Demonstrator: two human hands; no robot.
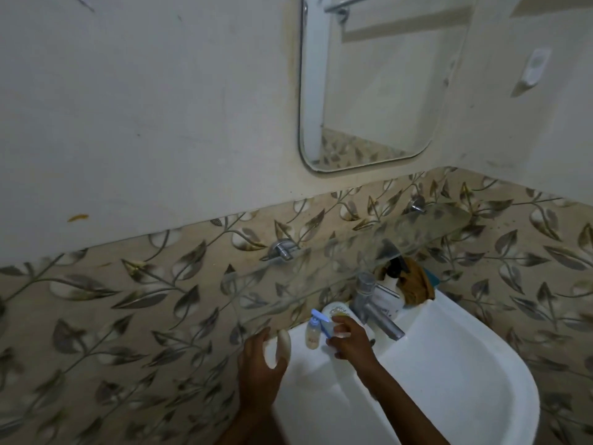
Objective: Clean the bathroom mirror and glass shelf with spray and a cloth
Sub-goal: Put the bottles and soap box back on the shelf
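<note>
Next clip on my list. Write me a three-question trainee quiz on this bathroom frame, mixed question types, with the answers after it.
1. True or false: the clear glass shelf on the leaf-patterned tiles has bottles standing on it.
2. Which hand holds the pale oval bar of soap? A) left hand B) right hand C) neither
3. Fill in: the brown crumpled cloth lies at the back of the white ceramic basin, behind the ______.

Key: 1 false, the shelf is bare; 2 A; 3 metal tap. The right hand is on a blue-and-white item, too blurred to identify, beside the small blue-capped bottle.
</note>
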